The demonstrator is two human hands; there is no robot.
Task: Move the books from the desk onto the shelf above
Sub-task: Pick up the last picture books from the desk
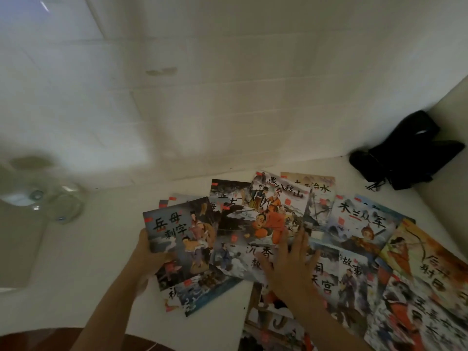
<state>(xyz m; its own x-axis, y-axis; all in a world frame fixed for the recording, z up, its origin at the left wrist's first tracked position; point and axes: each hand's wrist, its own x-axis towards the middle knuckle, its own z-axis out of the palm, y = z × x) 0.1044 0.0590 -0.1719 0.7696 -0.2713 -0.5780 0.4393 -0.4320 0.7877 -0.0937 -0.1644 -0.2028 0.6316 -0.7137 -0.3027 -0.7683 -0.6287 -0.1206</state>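
I see a white tabletop (106,249) running back to a white tiled wall (228,97). Spread across it, under and around both hands, lie thin picture books (359,224) with painted covers and black brush lettering, overlapping in a loose fan; I count roughly a dozen, though the blur hides some edges. A black bag (407,153) sits well beyond the right hand. My left hand (147,252) grips the grey-blue book (174,229) by its near-left edge. My right hand (291,264) lies flat, fingers spread, pressing on the books.
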